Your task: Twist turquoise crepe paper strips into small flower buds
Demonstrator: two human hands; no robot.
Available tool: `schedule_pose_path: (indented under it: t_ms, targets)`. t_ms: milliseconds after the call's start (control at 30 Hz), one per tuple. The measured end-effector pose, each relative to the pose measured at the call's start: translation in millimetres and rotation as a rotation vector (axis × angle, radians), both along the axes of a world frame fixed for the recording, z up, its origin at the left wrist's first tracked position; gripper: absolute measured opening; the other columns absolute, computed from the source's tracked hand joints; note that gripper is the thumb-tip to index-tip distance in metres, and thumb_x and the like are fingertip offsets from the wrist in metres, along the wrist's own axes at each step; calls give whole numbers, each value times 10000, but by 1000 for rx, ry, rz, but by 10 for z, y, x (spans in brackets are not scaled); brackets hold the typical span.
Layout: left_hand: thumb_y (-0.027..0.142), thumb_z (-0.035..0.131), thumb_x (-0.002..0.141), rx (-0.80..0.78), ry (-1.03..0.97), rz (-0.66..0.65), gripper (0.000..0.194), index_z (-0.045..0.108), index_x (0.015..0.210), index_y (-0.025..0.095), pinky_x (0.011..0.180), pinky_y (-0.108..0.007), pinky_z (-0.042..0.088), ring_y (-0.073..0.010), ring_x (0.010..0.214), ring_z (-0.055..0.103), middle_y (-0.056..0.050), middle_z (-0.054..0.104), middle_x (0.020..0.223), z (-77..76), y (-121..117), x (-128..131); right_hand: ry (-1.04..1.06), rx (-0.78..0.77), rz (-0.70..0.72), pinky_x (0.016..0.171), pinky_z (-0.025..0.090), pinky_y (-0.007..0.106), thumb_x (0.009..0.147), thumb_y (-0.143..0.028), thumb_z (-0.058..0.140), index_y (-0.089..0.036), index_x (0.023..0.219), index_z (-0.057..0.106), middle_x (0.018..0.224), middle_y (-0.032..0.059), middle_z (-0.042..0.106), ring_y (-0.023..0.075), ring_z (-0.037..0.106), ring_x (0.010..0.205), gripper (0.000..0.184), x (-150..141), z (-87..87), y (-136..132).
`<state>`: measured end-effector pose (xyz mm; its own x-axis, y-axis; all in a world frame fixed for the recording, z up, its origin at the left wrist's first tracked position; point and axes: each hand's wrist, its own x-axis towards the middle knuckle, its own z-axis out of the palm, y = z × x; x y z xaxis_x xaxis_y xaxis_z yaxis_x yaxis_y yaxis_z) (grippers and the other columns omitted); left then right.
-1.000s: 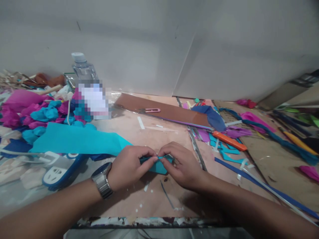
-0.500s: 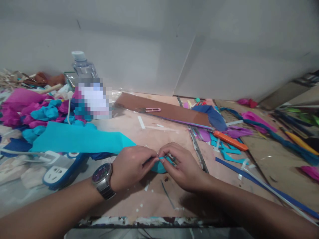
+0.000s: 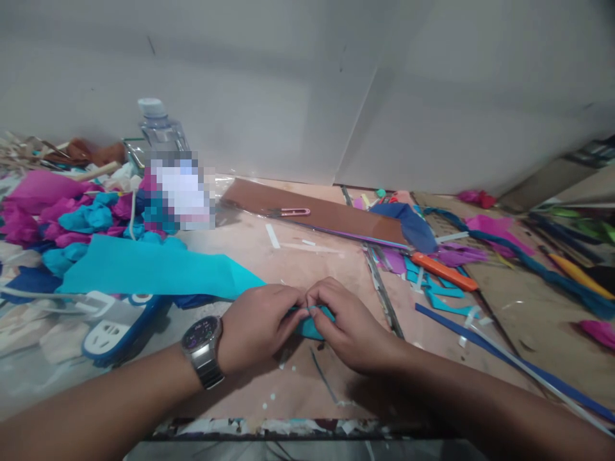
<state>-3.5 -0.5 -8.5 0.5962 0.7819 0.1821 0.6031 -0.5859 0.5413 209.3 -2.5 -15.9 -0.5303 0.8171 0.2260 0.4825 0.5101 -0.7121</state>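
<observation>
A long turquoise strip of crepe paper or thin cloth stretches from the left pile toward my hands. My left hand, with a watch on its wrist, pinches the strip's near end between thumb and forefinger. Meeting it fingertip to fingertip, my right hand pinches the same end. A small turquoise fold shows below the fingers. Exactly how the edge lies between the fingertips is hidden.
Left lie crumpled magenta and blue pieces, a power strip and a clear bottle. Pink thread snips rest on a brown sheet stack. An orange utility knife and blue strips lie right.
Both hands stay together and have shifted very slightly to the right. The fingers have moved a little at the pinch, and less of the turquoise fold shows beneath them.
</observation>
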Motion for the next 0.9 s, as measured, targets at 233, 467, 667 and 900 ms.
schedule_pose_path:
  t_ms: [233,467,667,900]
  targets:
    - [297,562,986,-93,-62,15,163,637,887,192,700,-294,417,-186,780,634,-24,701,840,33,13,-11,29,94,51,832,468,379,918,-124,566,-216,948,579,943,59,640,222,570,932,97,33,-1,30]
    - [275,578,979,-130,-91,-6,147,651,878,197,698,-281,414,-169,768,629,-8,707,833,20,2,-22,-23,144,106,819,464,391,895,-137,570,-209,912,572,904,65,636,237,548,922,74,48,29,37]
    - [289,571,1002,-54,-105,-38,172,672,897,199,720,-280,434,-170,792,647,-16,729,858,-6,-2,-26,13,102,53,801,470,380,883,-116,579,-213,916,592,906,60,639,232,565,921,103,48,10,26]
    - [291,576,993,-87,-104,-14,166,670,891,200,712,-282,427,-169,787,649,-11,729,849,14,10,-45,-28,228,88,833,483,402,899,-135,591,-222,980,600,932,66,672,242,573,930,119,72,36,54]
